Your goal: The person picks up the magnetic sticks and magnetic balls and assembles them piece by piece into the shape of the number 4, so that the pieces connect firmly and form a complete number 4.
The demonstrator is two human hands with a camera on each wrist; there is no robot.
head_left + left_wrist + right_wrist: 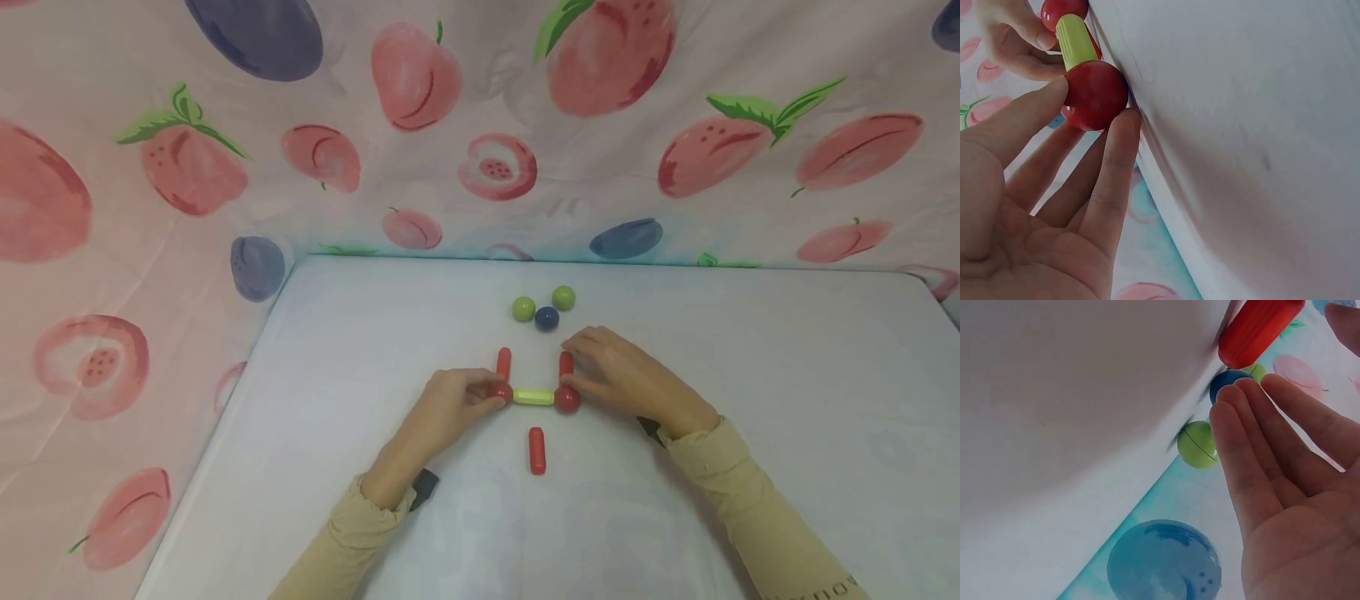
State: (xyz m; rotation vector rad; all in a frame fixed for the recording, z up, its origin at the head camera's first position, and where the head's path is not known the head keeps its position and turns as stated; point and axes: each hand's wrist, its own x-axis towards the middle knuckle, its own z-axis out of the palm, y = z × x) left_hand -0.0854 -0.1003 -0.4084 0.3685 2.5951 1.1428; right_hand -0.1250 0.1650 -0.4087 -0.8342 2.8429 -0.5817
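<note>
A yellow-green rod (533, 397) joins two red balls, and a red rod runs from each ball toward the far side. My left hand (450, 407) pinches the left red ball (1096, 95) between thumb and fingertips, its left red rod (504, 362) just beyond. My right hand (626, 375) is at the right red rod (566, 364), with the thumb close to the right red ball (567, 400). In the right wrist view its fingers (1247, 450) are straight, fingertips just off the end of that rod.
Beyond the hands lie two green balls (523, 308) and a dark blue ball (547, 318). A loose red rod (537, 451) lies on the near side of the joined pieces. Fruit-patterned cloth (450, 167) hangs behind and left of the white table (360, 333).
</note>
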